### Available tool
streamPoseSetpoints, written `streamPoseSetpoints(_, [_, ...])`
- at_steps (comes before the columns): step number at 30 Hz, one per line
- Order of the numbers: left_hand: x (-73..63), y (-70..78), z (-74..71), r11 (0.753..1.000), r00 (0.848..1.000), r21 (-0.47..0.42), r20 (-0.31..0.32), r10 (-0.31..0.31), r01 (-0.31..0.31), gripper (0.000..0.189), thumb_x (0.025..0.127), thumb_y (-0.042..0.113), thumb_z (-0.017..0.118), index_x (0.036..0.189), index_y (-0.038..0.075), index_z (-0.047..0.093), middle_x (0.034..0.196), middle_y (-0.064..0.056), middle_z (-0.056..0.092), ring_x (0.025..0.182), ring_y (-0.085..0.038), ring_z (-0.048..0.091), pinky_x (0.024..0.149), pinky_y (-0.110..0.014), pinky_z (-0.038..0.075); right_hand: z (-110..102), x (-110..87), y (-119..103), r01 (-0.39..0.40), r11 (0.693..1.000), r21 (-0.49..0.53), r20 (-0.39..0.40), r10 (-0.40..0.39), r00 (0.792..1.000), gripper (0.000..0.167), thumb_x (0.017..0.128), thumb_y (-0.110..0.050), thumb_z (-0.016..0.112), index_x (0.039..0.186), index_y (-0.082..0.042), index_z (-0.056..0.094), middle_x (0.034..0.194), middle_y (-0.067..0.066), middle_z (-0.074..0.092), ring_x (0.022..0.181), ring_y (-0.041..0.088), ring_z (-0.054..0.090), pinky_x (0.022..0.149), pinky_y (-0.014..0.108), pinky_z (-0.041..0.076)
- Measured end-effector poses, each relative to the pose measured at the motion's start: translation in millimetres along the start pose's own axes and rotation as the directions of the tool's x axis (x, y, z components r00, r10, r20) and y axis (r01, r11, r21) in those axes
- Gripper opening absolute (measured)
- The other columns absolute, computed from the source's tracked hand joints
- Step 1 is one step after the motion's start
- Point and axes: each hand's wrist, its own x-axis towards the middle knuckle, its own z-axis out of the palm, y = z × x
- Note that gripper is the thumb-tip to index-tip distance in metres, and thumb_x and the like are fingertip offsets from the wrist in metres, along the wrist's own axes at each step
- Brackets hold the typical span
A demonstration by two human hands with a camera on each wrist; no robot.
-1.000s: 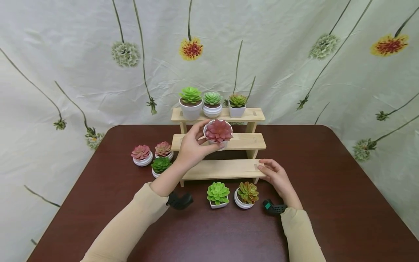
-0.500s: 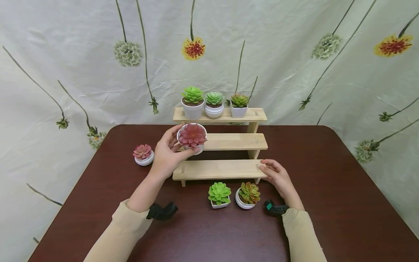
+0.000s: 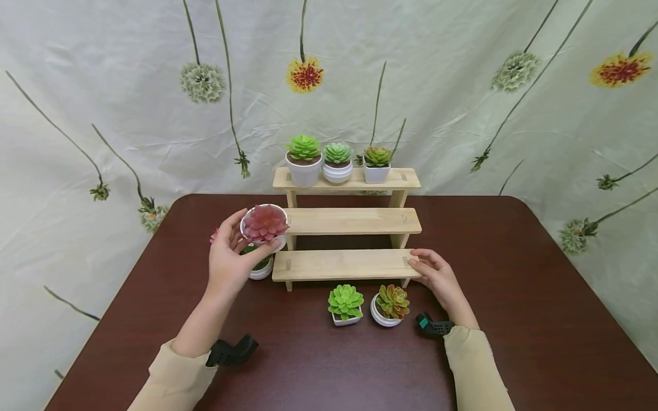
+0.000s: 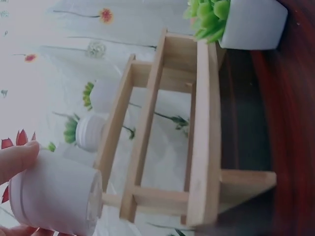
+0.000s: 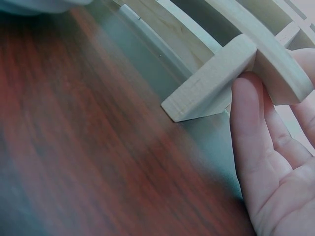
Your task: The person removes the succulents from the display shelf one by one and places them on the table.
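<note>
My left hand (image 3: pixel 228 267) grips a red potted succulent (image 3: pixel 265 224) by its white pot, raised in front of the wooden stand's left end. In the left wrist view the white pot (image 4: pixel 56 194) is tipped sideways between thumb and fingers. My right hand (image 3: pixel 443 285) pinches the right end of the lowest step of the three-tier plant stand (image 3: pixel 341 265). The right wrist view has the thumb (image 5: pixel 248 103) against the wood beside the leg, with other fingers behind the board. A dark green succulent (image 3: pixel 260 270) is partly hidden behind the left hand.
On the top step stand a bright green succulent (image 3: pixel 304 160), a pale green one (image 3: pixel 337 162) and a reddish-green one (image 3: pixel 377 164). A light green succulent (image 3: pixel 345 304) and an orange-green one (image 3: pixel 390 304) sit before the stand on the dark table (image 3: pixel 514 319).
My left hand has carried the red succulent left and somewhat down, from before the middle step to beside the stand. My right hand stays on the lowest step.
</note>
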Motion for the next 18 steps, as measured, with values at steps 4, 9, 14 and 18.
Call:
streamPoseSetpoints(4, [-2.9, -7.0, -11.2, 1.0, 0.999, 0.011, -0.052, -0.012, 0.012, 0.071, 0.07, -0.002, 0.08, 0.132, 0.005, 0.046, 0.119, -0.003, 0.057, 0.104, -0.009, 0.055, 0.089, -0.017, 0.043, 0, 0.2, 0, -0.002, 1.0, -0.005, 0.001, 0.002, 1.0, 0.03, 0.091, -0.015, 0.062, 0.116, -0.002, 0.053, 0.112, 0.005, 0.057, 0.084, 0.012, 0.062, 0.075, 0.027, 0.053])
streamPoseSetpoints(9, [-6.6, -14.4, -25.1, 0.999, 0.991, -0.027, -0.127, -0.038, 0.035, 0.072, 0.07, -0.007, 0.078, 0.133, 0.003, 0.044, 0.117, -0.002, 0.055, 0.105, -0.012, 0.053, 0.086, -0.015, 0.043, 1, 0.9, 1, -0.002, 1.0, -0.008, 0.003, 0.002, 1.0, 0.032, 0.091, -0.016, 0.063, 0.117, 0.0, 0.052, 0.114, 0.008, 0.056, 0.085, 0.013, 0.062, 0.076, 0.028, 0.053])
streamPoseSetpoints(14, [-10.7, -25.0, -36.9, 0.998, 0.979, 0.031, -0.199, -0.052, 0.059, 0.074, 0.069, -0.002, 0.08, 0.132, 0.005, 0.043, 0.118, 0.001, 0.053, 0.104, -0.01, 0.051, 0.085, -0.015, 0.042, 0, 1.2, 1, -0.004, 1.0, -0.013, -0.004, 0.004, 1.0, 0.031, 0.091, -0.017, 0.063, 0.116, -0.002, 0.053, 0.116, 0.009, 0.055, 0.085, 0.013, 0.062, 0.076, 0.028, 0.053])
streamPoseSetpoints(18, [-13.1, -34.4, -44.1, 0.993, 0.966, 0.088, -0.252, -0.056, 0.081, 0.077, 0.067, 0.0, 0.082, 0.133, 0.006, 0.042, 0.116, 0.004, 0.053, 0.103, -0.007, 0.049, 0.084, -0.014, 0.041, 0, 1.3, 1, -0.002, 1.0, -0.014, -0.002, 0.002, 1.0, 0.031, 0.091, -0.017, 0.063, 0.116, -0.002, 0.053, 0.116, 0.008, 0.055, 0.085, 0.013, 0.062, 0.076, 0.028, 0.053])
